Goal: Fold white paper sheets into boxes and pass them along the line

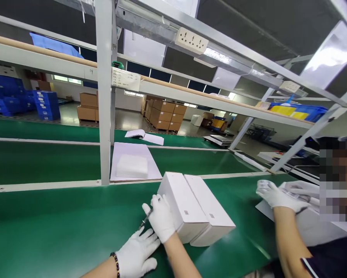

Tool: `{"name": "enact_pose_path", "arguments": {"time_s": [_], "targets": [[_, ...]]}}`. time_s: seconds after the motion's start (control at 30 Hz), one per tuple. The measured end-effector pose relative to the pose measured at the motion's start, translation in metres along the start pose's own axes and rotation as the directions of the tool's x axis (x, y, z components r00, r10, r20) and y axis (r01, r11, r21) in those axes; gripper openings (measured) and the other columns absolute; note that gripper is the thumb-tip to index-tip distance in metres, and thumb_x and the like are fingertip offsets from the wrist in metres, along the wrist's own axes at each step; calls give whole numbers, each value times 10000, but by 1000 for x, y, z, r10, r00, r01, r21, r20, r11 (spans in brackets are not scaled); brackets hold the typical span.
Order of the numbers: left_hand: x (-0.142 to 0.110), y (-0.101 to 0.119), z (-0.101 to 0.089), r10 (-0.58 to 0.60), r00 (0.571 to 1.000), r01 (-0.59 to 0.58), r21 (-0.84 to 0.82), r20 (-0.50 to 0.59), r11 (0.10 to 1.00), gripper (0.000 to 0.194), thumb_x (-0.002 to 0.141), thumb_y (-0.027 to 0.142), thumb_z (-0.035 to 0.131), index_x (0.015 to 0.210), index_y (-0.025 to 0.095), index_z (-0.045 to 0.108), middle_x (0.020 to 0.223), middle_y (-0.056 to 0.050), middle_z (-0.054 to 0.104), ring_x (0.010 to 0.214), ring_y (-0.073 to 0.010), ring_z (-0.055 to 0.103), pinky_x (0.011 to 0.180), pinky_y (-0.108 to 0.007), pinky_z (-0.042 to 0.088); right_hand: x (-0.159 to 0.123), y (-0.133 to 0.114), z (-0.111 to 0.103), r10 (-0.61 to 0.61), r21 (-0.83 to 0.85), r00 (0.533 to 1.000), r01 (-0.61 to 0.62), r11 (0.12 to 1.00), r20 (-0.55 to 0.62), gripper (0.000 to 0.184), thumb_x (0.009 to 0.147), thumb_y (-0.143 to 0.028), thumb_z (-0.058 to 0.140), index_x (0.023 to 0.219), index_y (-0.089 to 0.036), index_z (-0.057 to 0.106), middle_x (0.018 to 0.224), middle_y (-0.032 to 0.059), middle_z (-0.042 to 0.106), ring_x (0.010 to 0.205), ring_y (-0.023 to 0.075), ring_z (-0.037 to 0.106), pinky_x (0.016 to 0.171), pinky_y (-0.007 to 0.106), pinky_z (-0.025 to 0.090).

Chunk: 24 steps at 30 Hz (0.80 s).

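Note:
My right hand (161,219), in a white glove, is closed around a dark, slim pen (145,219) that points down to the left. It is right beside the left side of two long white boxes (180,197), which stand side by side on the green work surface. Each box has a small printed mark near its front end. My left hand (137,253), also gloved and with a beaded bracelet at the wrist, is open, fingers spread, just below the pen's lower end. Whether its fingertips touch the pen I cannot tell.
At the right, a co-worker's gloved hand (277,199) is at a roll of tape or labels (265,184) above white sheets. White sheets in a stack (132,166) lie on a pale board behind the boxes. A metal shelf post (104,96) rises from the bench.

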State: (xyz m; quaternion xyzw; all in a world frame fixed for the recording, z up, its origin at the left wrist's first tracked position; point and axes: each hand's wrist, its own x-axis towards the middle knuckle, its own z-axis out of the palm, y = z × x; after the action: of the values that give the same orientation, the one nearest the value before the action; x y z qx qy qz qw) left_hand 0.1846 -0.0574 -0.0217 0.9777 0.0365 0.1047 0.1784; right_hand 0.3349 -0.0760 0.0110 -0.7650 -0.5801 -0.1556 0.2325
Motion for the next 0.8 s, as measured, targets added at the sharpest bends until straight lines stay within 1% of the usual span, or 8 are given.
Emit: {"name": "enact_pose_path", "arguments": {"time_s": [0.13,0.23,0.3,0.43,0.53,0.6,0.7,0.8], "targets": [[-52,-16,-13,-54,996,50,53,75,997,486,987,413,440,1443,246,437,1463,-76,447,1358,-311,407,1128,-554,328,-20,72,0,-192,10,977,194,981,-96,310,977,-404,476,972,-130,621,946,158,649,1005,336,604,966,472,473],[-79,-25,-23,-117,992,116,19,47,993,527,976,426,462,1469,254,392,1474,-67,429,1364,-297,399,1144,-526,322,-32,124,-5,-196,38,972,202,979,-126,472,982,-554,394,958,-156,647,938,149,679,1043,363,610,903,494,516],[-86,-27,-29,-164,986,165,-35,38,986,561,966,440,479,1482,251,368,1476,-65,428,1372,-294,385,1152,-520,310,-34,147,-10,-100,87,986,112,990,-135,547,935,-654,413,935,-163,651,942,153,696,1011,369,636,864,485,539],[-79,-23,-35,-234,969,245,-158,82,957,582,934,488,519,1454,248,414,1455,-65,469,1386,-313,359,1161,-550,276,-9,131,-5,183,327,975,-134,935,-124,490,929,-601,450,1075,-171,635,779,88,701,746,270,701,680,329,566],[-76,-25,-41,-324,945,314,-139,-53,939,474,944,436,507,1385,262,502,1396,-51,541,1362,-316,406,1139,-571,320,43,78,16,96,466,992,-45,884,-86,470,959,-500,379,1135,-153,643,593,42,616,733,264,697,675,313,549],[-91,-36,-53,-395,852,415,-18,-344,910,391,959,382,472,1318,260,567,1350,-56,582,1328,-308,457,1129,-564,344,86,44,35,-15,406,994,58,912,-107,492,925,-509,363,1014,-153,690,693,96,645,764,285,680,721,367,544],[-150,-65,-90,-362,517,681,116,-776,723,313,960,366,453,1144,225,663,1178,-92,670,1204,-284,559,1107,-499,377,142,15,59,-112,298,992,125,946,-60,528,824,-584,450,953,-140,706,997,197,660,949,334,629,847,454,504],[-245,-87,-142,-418,270,921,106,-868,374,376,944,433,439,1037,159,679,1072,-149,681,1066,-295,612,1006,-442,447,173,16,75,3,325,999,-16,946,40,481,753,-662,514,708,-218,693,838,181,663,846,315,650,759,447,495]]}}
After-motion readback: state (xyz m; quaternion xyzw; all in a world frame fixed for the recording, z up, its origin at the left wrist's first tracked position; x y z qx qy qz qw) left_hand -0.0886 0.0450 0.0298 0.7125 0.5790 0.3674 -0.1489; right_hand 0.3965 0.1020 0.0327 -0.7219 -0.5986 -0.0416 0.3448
